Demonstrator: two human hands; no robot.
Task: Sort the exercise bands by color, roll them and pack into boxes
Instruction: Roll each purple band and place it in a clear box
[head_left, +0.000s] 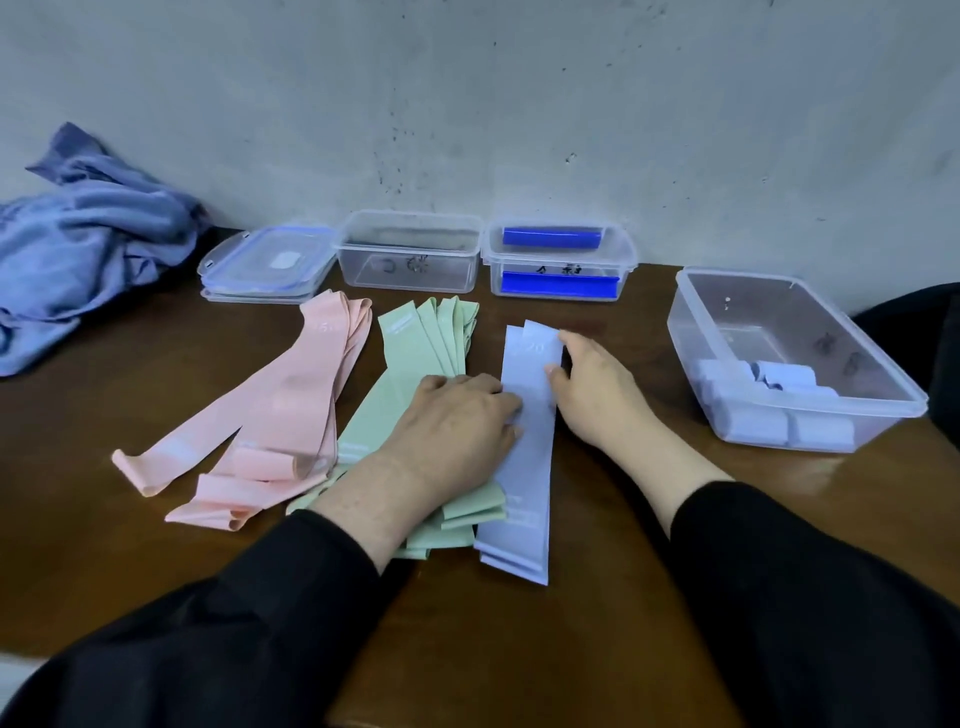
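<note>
One dark brown wooden counter (597, 649) against a scuffed grey-white wall (519, 104). Crumpled blue cloth (88, 249) far left. Clear plastic open box (789, 364) right, holding rolled lavender bands (769, 415). Flat pink bands (270, 410), pale green bands (415, 353), lavender flat bands (524, 483) lie side by side mid-counter. Left hand (457, 426) presses lavender strip, fingers extended; right hand (592, 389) pinches its right edge.

A: Where does the camera sit?

B: On the person's head. It looks forward and down at the brown table (104, 545), close up.

A: How far does it see?

B: To the grey wall (519, 104) behind. It is the only view.
</note>
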